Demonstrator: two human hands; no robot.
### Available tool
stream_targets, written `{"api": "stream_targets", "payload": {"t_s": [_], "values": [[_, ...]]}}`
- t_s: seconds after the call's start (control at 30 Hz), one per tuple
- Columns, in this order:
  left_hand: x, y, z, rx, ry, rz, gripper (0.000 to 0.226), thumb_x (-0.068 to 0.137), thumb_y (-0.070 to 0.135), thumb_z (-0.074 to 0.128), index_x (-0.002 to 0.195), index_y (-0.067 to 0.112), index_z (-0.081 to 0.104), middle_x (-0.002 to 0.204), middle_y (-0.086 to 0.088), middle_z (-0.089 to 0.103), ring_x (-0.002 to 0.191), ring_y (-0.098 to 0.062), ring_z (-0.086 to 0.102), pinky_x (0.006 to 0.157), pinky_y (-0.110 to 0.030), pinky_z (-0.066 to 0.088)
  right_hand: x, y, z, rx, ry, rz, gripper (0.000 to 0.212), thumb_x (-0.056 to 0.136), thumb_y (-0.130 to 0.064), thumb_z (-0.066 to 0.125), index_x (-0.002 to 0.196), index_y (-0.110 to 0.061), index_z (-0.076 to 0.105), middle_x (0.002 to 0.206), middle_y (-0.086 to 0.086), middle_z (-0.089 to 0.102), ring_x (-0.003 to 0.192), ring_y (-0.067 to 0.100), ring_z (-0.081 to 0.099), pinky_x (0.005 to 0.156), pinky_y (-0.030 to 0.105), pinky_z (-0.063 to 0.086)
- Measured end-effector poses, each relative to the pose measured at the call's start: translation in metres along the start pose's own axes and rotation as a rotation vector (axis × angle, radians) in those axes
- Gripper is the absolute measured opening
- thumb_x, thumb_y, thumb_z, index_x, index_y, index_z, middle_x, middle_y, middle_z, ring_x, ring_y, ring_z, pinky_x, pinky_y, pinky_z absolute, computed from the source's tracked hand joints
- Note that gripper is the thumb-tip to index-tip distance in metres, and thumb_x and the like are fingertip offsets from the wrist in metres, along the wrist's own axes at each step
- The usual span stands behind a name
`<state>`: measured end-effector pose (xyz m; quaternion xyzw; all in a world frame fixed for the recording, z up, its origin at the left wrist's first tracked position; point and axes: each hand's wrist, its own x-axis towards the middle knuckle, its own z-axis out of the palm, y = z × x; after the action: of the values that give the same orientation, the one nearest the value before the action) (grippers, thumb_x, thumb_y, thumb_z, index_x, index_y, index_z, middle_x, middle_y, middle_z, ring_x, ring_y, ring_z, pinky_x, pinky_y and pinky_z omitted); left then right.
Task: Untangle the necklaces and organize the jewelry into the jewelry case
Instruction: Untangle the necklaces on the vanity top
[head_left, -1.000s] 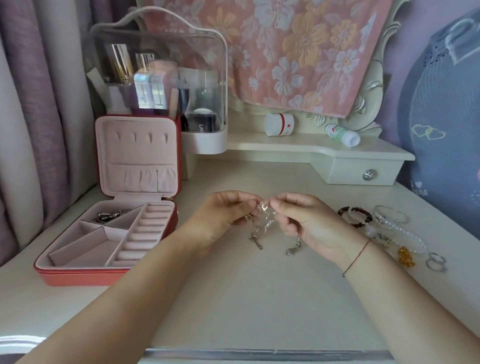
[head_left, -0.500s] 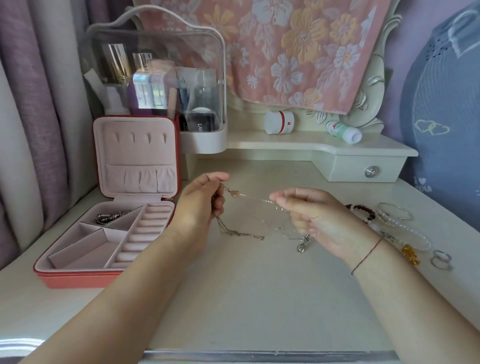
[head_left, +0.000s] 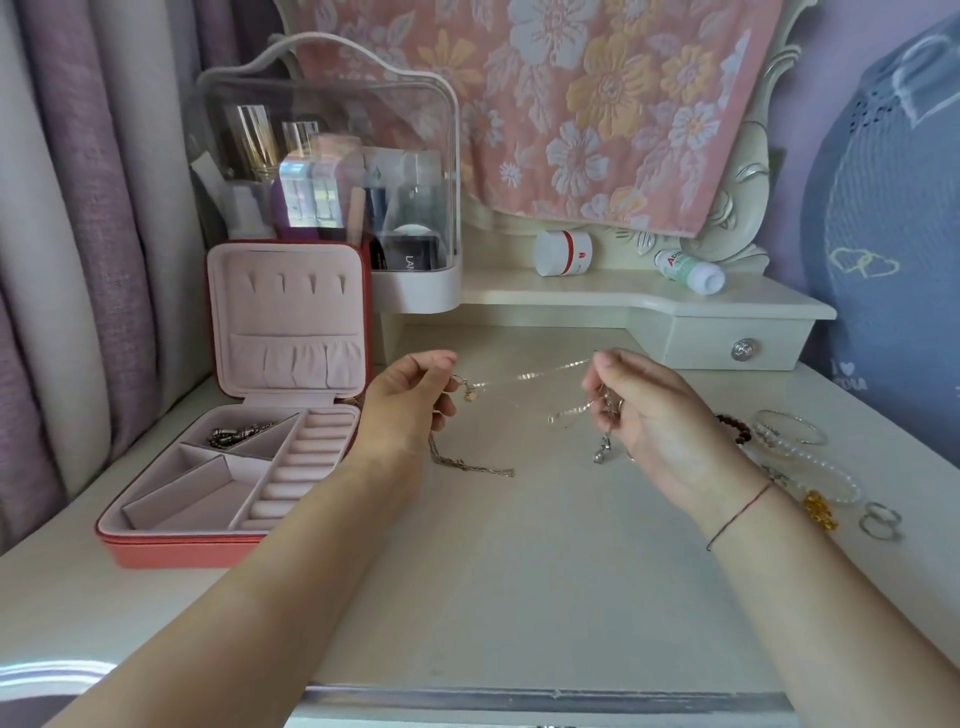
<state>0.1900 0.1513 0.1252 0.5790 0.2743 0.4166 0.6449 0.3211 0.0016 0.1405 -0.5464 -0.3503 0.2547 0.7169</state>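
Note:
A thin silver necklace chain (head_left: 524, 375) stretches above the tabletop between my two hands. My left hand (head_left: 410, 400) pinches its left end near a small round pendant (head_left: 470, 395), and a twisted chain (head_left: 467, 465) trails down from that hand onto the table. My right hand (head_left: 649, 410) pinches the chain's right end, with more chain and a small charm (head_left: 601, 453) hanging below its fingers. The open red jewelry case (head_left: 171, 545) with pink lining lies at the left. One rear compartment holds a dark metal piece (head_left: 234, 435).
More jewelry lies right of my right hand: a dark bead bracelet (head_left: 737, 431), a silver bangle (head_left: 795, 428), a pearl strand (head_left: 826, 470), an amber piece (head_left: 821, 512) and rings (head_left: 880, 521). A clear cosmetics organizer (head_left: 332, 171) stands behind the case. A drawer shelf (head_left: 727, 343) carries two bottles.
My hands have drawn apart from a close huddle over the tangle. The thin chain is now pulled out long between them, and the twisted chain has dropped to the table.

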Motion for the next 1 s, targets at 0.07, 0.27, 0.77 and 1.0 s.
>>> {"api": "stream_targets", "payload": {"t_s": [0.07, 0.27, 0.77, 1.0], "values": [[-0.001, 0.0, 0.001, -0.009, -0.056, -0.018, 0.012, 0.096, 0.008, 0.055, 0.091, 0.013, 0.065, 0.062, 0.005, 0.057, 0.051, -0.006, 0.048, 0.049, -0.017, 0.037, 0.0, -0.001, 0.0, 0.062, -0.013, 0.012, 0.016, 0.082, -0.026, 0.055, 0.071, -0.013, 0.056, 0.073, -0.004, 0.059, 0.061, 0.011, 0.044, 0.058, 0.023, 0.031], [-0.004, -0.002, 0.002, 0.006, -0.227, -0.03, 0.01, 0.095, 0.006, 0.056, 0.096, 0.011, 0.065, 0.064, 0.004, 0.061, 0.059, -0.005, 0.057, 0.06, -0.018, 0.046, -0.002, -0.002, 0.001, 0.06, -0.086, 0.029, 0.02, 0.081, -0.029, 0.052, 0.074, -0.01, 0.052, 0.075, 0.005, 0.063, 0.051, 0.011, 0.041, 0.049, 0.019, 0.029], [-0.007, 0.0, 0.001, -0.031, -0.319, -0.039, 0.012, 0.092, 0.002, 0.059, 0.098, 0.011, 0.065, 0.072, 0.001, 0.07, 0.057, -0.007, 0.053, 0.06, -0.02, 0.039, -0.012, -0.008, -0.001, -0.059, -0.483, 0.036, 0.041, 0.068, -0.058, 0.073, 0.057, -0.02, 0.066, 0.052, -0.005, 0.037, 0.05, 0.012, 0.032, 0.055, 0.019, 0.028], [-0.004, 0.0, -0.001, -0.089, -0.266, -0.061, 0.012, 0.091, 0.004, 0.061, 0.099, 0.012, 0.065, 0.072, 0.003, 0.069, 0.058, -0.008, 0.055, 0.063, -0.022, 0.039, -0.018, -0.001, 0.005, -0.47, -0.711, 0.004, 0.033, 0.087, -0.039, 0.061, 0.06, -0.022, 0.069, 0.075, -0.006, 0.055, 0.071, 0.015, 0.053, 0.071, 0.024, 0.043]]}}
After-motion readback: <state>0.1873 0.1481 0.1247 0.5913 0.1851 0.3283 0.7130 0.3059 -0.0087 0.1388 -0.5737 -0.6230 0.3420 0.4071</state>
